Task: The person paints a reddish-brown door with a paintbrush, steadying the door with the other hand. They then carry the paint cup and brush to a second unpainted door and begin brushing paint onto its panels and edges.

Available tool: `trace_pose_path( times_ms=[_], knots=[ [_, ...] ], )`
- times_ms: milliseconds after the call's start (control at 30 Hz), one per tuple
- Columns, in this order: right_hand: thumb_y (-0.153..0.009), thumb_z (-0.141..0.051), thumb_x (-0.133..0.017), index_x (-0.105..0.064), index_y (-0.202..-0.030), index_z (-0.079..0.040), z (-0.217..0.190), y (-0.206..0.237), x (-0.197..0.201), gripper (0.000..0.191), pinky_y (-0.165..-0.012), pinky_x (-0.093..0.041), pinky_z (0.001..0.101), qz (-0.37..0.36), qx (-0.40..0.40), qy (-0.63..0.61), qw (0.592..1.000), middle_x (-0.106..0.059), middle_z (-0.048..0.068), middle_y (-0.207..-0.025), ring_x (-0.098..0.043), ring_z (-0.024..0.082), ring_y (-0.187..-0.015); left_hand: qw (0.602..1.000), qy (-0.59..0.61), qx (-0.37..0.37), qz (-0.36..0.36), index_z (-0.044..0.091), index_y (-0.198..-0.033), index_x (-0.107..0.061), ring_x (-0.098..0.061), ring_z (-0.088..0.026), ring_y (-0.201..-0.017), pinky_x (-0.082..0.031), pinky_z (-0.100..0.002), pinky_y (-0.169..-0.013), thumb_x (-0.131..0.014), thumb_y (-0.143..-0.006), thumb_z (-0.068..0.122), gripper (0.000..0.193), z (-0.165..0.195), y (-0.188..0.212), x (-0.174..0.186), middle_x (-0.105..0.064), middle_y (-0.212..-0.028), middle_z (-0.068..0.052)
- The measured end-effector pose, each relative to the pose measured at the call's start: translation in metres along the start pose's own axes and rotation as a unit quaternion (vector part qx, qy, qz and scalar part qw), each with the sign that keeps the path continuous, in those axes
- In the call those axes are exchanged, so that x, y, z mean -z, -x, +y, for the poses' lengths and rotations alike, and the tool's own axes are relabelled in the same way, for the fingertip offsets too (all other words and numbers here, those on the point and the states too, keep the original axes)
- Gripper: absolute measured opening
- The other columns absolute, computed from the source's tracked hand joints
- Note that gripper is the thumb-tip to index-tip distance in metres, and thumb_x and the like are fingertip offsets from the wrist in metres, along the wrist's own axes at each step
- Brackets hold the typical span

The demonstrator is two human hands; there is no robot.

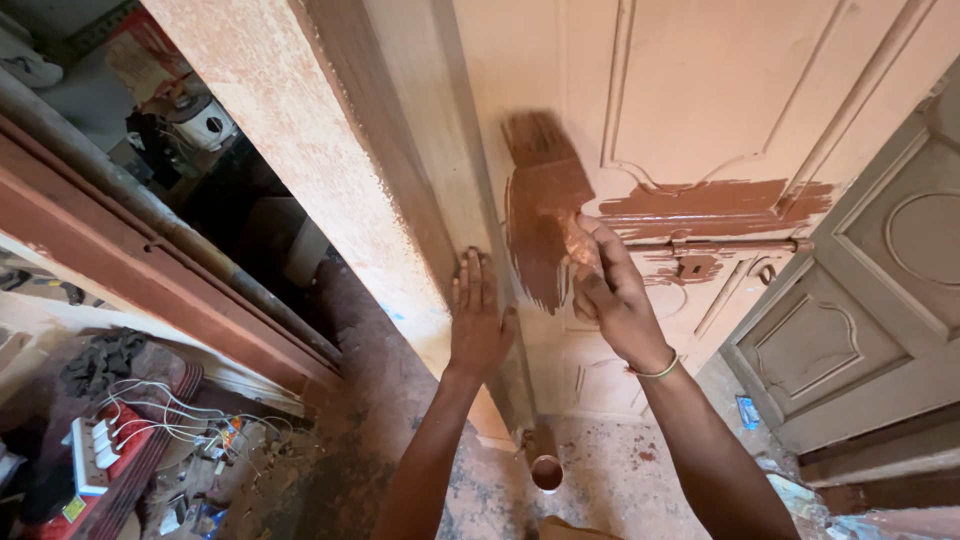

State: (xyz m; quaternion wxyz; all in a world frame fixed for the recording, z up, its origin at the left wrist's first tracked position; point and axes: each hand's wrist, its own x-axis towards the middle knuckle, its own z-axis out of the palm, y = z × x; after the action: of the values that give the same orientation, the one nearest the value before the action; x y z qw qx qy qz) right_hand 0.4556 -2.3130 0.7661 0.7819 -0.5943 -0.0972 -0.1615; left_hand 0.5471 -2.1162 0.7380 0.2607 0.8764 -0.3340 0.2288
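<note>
Brush (pixel 545 190), wet with brown paint, lies against the pale door (pixel 700 90), its handle gripped in the curled fingers of the right hand (pixel 610 290). Nearest below, a small cup (pixel 547 472) of brown paint stands on the speckled floor (pixel 620 480). The left hand (pixel 478 320) presses flat, fingers spread, on the door's edge. Beyond the brush, brown strokes (pixel 715 208) cross the panel above a bolt (pixel 720 243). A second door (pixel 870 300) leans at right.
</note>
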Motion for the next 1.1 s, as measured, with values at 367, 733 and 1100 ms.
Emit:
trace_pose_path(
  times_ms=[367, 733, 1100],
  knots=[
    [-0.11, -0.016, -0.046, -0.043, -0.148, -0.005, 0.093, 0.022, 0.006, 0.04, -0.087, -0.051, 0.031, 0.037, -0.015, 0.259, 0.965, -0.064, 0.01, -0.118, -0.056, 0.019, -0.095, 1.0, 0.005, 0.025, 0.008, -0.008, -0.158, -0.02, -0.012, -0.044, -0.157, -0.012, -0.054, -0.126, -0.057, -0.097, 0.026, 0.079, 0.007, -0.001, -0.003, -0.009, -0.169, -0.025],
    [-0.105, -0.008, -0.052, -0.046, -0.149, -0.013, 0.094, 0.027, 0.007, 0.045, -0.058, -0.047, 0.0229, 0.025, -0.174, 0.08, 0.981, -0.059, 0.002, -0.11, -0.055, 0.003, -0.08, 1.0, -0.004, 0.024, -0.006, -0.009, -0.158, -0.021, -0.011, -0.045, -0.157, -0.011, -0.054, -0.127, -0.057, -0.097, 0.026, 0.079, 0.006, 0.01, 0.002, -0.009, -0.169, -0.028],
    [-0.104, -0.001, -0.043, -0.034, -0.155, -0.015, 0.032, 0.017, -0.007, 0.054, -0.049, -0.034, 0.019, -0.012, -0.03, -0.007, 0.999, -0.053, 0.001, -0.101, -0.037, 0.001, -0.057, 0.999, -0.022, 0.034, -0.019, -0.01, -0.157, -0.02, -0.008, -0.045, -0.157, -0.011, -0.053, -0.127, -0.058, -0.097, 0.026, 0.08, 0.003, 0.013, 0.006, -0.008, -0.168, -0.029]
  ],
)
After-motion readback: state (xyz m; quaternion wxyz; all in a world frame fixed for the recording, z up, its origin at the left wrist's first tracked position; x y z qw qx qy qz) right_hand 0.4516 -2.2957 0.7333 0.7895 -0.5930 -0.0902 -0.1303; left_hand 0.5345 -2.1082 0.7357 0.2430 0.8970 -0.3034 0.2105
